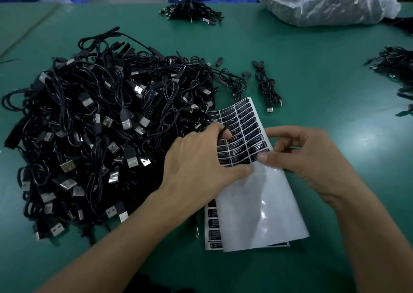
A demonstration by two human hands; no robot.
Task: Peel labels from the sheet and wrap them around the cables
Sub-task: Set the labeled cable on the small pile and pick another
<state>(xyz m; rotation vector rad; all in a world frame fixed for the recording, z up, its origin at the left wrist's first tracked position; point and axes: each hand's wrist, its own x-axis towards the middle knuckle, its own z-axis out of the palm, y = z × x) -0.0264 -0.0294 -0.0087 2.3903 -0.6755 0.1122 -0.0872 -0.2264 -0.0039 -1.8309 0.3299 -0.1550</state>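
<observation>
Green matting covers the table (324, 80) where two bare hands work a label sheet (257, 207). It is bowed over so that its bare white lower part faces the camera and its rows of black labels (248, 125) curl away behind. The left hand (201, 158) grips the sheet's left edge, thumb pressed on the backing and fingers curled round the far side (something thin and dark shows at the forefinger, too blurred to name). The right hand (306, 156) pinches the right edge at the bend, thumb on top, fingers close together behind. The step in hand looks like lifting the next label: bending the backing sharply along the row should raise a corner. A slow peel from that corner, touching only the label's rim, would keep the glue clean and the label flat for wrapping. A second sheet (212, 228) lies flat under the first, making two. Just left sits one large cable heap (100, 125) of black USB leads, too many to count, and one tied cable bundle (267, 89) lies apart beyond the sheet. Farther back are two smaller piles, a centre pile (192, 11) and a right-edge pile (395, 65), plus one clear plastic bag (324, 0).
</observation>
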